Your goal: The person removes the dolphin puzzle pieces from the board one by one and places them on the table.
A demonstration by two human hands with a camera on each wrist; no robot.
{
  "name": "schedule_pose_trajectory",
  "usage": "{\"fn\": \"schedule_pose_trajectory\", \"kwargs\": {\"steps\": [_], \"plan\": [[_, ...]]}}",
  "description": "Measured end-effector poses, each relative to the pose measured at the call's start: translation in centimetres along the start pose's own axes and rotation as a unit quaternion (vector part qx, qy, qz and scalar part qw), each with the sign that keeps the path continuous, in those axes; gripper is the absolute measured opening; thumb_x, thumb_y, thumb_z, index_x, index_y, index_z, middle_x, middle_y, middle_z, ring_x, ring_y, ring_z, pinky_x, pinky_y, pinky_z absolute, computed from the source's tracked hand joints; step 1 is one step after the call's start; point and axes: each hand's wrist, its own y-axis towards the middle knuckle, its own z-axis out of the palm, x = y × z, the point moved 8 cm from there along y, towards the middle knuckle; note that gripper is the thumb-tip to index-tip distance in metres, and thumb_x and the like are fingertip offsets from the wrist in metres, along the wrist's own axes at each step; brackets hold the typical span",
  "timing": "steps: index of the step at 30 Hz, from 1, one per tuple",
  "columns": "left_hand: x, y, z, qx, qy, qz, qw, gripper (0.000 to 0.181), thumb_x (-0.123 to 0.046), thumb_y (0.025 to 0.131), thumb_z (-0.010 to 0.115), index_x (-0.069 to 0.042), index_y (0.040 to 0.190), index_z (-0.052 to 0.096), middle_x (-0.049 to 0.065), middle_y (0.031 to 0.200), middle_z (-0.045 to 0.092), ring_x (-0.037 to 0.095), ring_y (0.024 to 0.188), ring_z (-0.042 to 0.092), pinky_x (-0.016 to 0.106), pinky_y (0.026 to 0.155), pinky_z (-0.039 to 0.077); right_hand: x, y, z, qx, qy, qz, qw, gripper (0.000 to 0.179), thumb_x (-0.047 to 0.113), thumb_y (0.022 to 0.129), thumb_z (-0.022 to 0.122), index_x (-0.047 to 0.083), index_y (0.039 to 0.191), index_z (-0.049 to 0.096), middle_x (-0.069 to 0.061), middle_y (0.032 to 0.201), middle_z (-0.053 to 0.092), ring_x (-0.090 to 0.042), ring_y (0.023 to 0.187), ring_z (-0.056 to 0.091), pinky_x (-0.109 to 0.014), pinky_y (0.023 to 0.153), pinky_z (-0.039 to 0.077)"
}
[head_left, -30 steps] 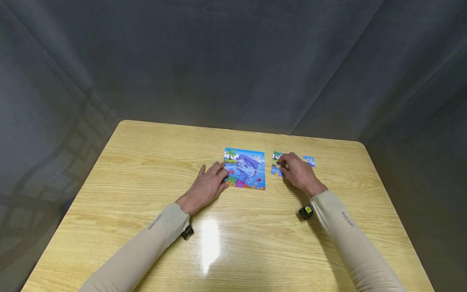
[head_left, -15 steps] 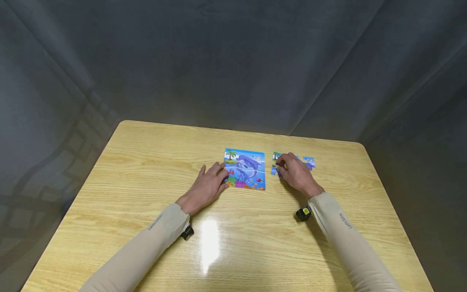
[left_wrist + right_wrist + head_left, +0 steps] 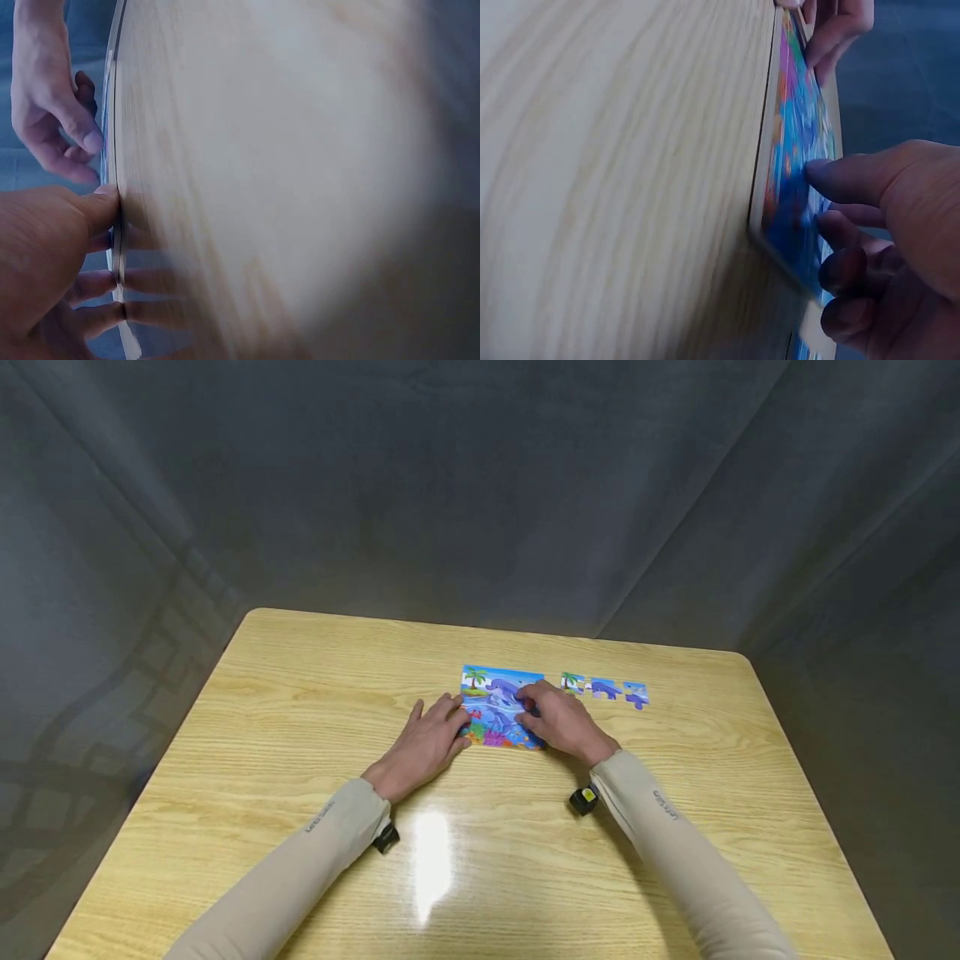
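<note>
A square dolphin picture puzzle [image 3: 491,732] lies on the wooden table. My left hand [image 3: 423,747] rests beside it, fingers spread and touching its left edge. Over its right half is my right hand [image 3: 562,722], thumb and fingers bent together as in a pinch. The right wrist view has the thumb [image 3: 832,172] and fingertips right at the printed surface [image 3: 795,142]; the jigsaw piece they carry is mostly hidden. To the right lie a palm-tree piece [image 3: 572,682], a dolphin piece [image 3: 603,688] and a blue piece with a purple tail [image 3: 636,695].
The light wood table [image 3: 315,693] has rounded corners, and its far edge meets a dark grey curtain [image 3: 420,502]. Glare [image 3: 431,860] shines on the tabletop nearer me. Each wrist wears a small black camera [image 3: 583,800].
My right hand has moved left from the loose pieces onto the dolphin picture. The piece below the palm-tree piece is gone from its place. My left hand has stayed still.
</note>
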Motion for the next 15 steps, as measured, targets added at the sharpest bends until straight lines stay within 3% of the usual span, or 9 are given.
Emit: {"fn": "schedule_pose_trajectory", "kwargs": {"steps": [8, 15], "plan": [[0.3, 0.1, 0.3, 0.006, 0.004, -0.003, 1.0, 0.025, -0.037, 0.113, 0.052, -0.018, 0.127, 0.061, 0.015, 0.171, 0.039, 0.037, 0.163, 0.03, 0.075, 0.128, 0.023, 1.1, 1.2, 0.7, 0.043, -0.01, 0.018, 0.9989, 0.044, 0.027, 0.103, 0.073, 0.006, 0.141, 0.066, -0.009, 0.114, 0.068, -0.021, 0.092, 0.059, -0.04, 0.081, 0.052], [0.3, 0.1, 0.2, 0.003, 0.004, -0.002, 1.0, 0.023, -0.037, 0.113, 0.053, -0.019, 0.125, 0.061, 0.015, 0.171, 0.039, 0.037, 0.163, 0.03, 0.075, 0.128, 0.023, 1.0, 2.0, 0.9, 0.074, 0.017, 0.045, 0.9961, 0.046, 0.023, 0.102, 0.074, 0.003, 0.142, 0.063, -0.01, 0.11, 0.067, -0.02, 0.088, 0.058, -0.036, 0.079, 0.05]]}}
